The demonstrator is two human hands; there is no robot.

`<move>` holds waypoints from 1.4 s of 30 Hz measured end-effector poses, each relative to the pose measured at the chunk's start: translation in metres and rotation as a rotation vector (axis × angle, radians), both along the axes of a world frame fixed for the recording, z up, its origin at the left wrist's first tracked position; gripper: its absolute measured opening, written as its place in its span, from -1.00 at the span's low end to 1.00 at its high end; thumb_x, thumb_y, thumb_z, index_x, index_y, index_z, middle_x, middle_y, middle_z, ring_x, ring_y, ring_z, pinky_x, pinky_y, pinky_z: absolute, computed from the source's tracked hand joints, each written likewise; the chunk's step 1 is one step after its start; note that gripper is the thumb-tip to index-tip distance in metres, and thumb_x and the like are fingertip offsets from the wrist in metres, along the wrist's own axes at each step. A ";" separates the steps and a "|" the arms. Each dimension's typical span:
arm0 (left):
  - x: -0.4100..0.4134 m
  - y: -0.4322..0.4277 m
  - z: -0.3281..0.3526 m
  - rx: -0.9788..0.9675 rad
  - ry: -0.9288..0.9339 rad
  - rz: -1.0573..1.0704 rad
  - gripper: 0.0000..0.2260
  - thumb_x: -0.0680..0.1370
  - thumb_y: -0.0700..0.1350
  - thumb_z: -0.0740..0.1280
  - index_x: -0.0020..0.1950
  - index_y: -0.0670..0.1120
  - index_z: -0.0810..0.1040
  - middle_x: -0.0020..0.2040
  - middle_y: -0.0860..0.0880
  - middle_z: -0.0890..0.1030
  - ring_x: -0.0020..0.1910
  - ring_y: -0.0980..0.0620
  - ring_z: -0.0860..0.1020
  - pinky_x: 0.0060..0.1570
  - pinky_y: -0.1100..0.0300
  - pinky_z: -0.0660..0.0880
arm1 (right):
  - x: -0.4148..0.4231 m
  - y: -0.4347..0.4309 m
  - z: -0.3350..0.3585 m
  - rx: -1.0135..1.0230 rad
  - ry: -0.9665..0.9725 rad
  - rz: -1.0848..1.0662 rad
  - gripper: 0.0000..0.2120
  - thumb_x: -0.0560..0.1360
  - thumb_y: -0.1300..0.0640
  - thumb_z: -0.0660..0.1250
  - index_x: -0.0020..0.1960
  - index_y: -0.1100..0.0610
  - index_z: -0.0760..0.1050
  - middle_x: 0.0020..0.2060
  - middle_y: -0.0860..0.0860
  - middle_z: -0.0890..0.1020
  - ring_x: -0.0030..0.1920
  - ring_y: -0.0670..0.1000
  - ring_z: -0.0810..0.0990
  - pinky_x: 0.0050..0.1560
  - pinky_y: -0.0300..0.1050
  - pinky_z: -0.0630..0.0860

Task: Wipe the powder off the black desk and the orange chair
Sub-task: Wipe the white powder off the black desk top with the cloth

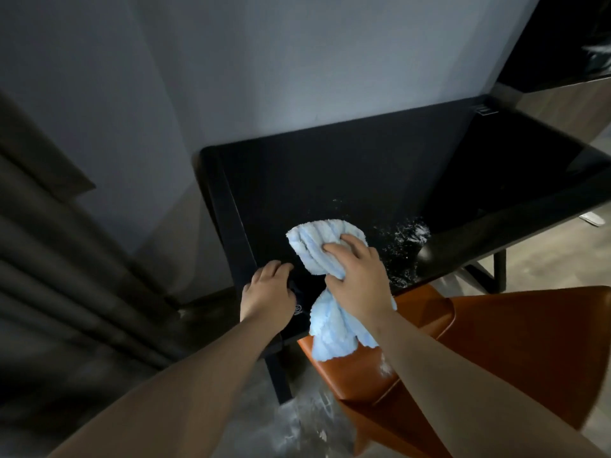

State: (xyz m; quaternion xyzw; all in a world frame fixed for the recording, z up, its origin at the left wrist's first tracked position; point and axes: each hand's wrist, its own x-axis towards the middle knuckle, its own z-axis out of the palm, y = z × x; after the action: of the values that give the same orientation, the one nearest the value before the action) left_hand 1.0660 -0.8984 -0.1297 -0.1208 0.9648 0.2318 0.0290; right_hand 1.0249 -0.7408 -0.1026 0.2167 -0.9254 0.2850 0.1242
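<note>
Powder (410,236), white and loose, lies in a scattered patch on the flat black bench (330,166), near its front edge and just to the right of the cloth. A few tiny specks sit a bit further back too.

The right hand (355,269) has its fingers curled around a fluffy pale blue and white cloth (314,241) and pushes the bunched top of it down on the bench. The rest of the cloth hangs off the front edge, over the chair. The left hand (267,289) rests at the front left corner of the bench, with its fingers bent over something dark there. I think it grips the edge of a dark mat on the bench, but I cannot tell for sure.

The left and back parts of the bench look dark and clean from where I stand. So some of the bench seems done, and the white patch on the right is still to be wiped.

The smooth orange leather chair (515,342) stands right in front of the bench, partly tucked under it. It has a white smear of powder on its near edge, beside the right arm. The chair does not look wiped yet.

More white dust lies on the grey floor (297,431) under the chair.

I would say the job is about half done at most.
</note>
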 end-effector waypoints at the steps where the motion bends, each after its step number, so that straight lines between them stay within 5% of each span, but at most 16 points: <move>1: -0.006 0.005 0.002 -0.001 -0.018 0.003 -0.51 0.56 -0.12 0.15 0.49 0.04 0.18 0.50 0.05 0.17 0.47 0.00 0.13 0.37 0.05 0.19 | -0.007 0.006 0.001 -0.002 -0.009 -0.014 -0.57 0.30 0.27 0.43 0.17 0.09 0.58 0.25 0.10 0.51 0.01 0.24 0.50 -0.07 0.07 0.50; 14: -0.074 0.127 -0.013 0.087 -0.301 0.286 -0.49 0.63 0.02 0.08 0.54 0.00 0.02 0.56 0.05 -0.01 0.54 0.01 -0.08 0.47 -0.06 -0.04 | -0.112 0.183 0.003 -0.048 -0.104 -0.213 -0.53 0.40 0.24 0.40 0.30 0.13 0.47 0.33 0.15 0.41 0.14 0.25 0.42 0.07 0.12 0.46; 24: -0.081 0.124 -0.017 0.045 -0.344 0.549 -0.44 0.60 0.09 0.11 0.55 0.01 -0.01 0.56 -0.03 -0.08 0.52 -0.18 -0.16 0.46 -0.13 -0.06 | -0.197 0.241 -0.021 0.063 -0.172 -0.445 -0.47 0.46 0.16 0.34 0.41 0.08 0.31 0.42 0.15 0.26 0.22 0.32 0.33 0.13 0.24 0.34; 32: -0.107 0.103 -0.005 -0.009 -0.528 0.373 -0.35 0.57 0.19 0.16 0.55 0.08 -0.09 0.55 0.05 -0.18 0.52 -0.11 -0.21 0.33 -0.37 0.05 | -0.244 0.232 -0.045 0.227 -0.507 -0.585 -0.30 0.49 -0.14 0.24 0.48 -0.21 -0.08 0.51 0.13 -0.10 0.38 0.27 0.16 0.26 0.27 0.23; 36: -0.113 0.106 -0.003 -0.040 -0.562 0.356 -0.29 0.54 0.23 0.18 0.54 0.12 -0.16 0.55 0.05 -0.23 0.52 -0.15 -0.23 0.31 -0.39 0.09 | -0.260 0.212 -0.042 0.288 -0.527 -0.479 -0.34 0.50 -0.10 0.21 0.49 -0.21 -0.05 0.52 0.11 -0.01 0.41 0.27 0.13 0.27 0.29 0.19; 42: -0.113 0.101 -0.001 -0.067 -0.586 0.310 -0.27 0.53 0.26 0.18 0.53 0.14 -0.18 0.54 0.06 -0.25 0.52 -0.17 -0.22 0.31 -0.37 0.17 | -0.224 0.178 -0.046 0.316 -0.309 0.061 -0.46 0.44 0.05 0.28 0.39 -0.17 0.28 0.42 -0.03 0.32 0.34 0.17 0.28 0.21 0.15 0.33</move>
State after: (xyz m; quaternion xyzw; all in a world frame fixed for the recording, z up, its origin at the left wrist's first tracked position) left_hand 0.9532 -0.7972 -0.1310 -0.3287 0.8926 0.1570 0.2657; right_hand 0.8012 -0.5625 -0.1489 0.2153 -0.9596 0.1699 -0.0631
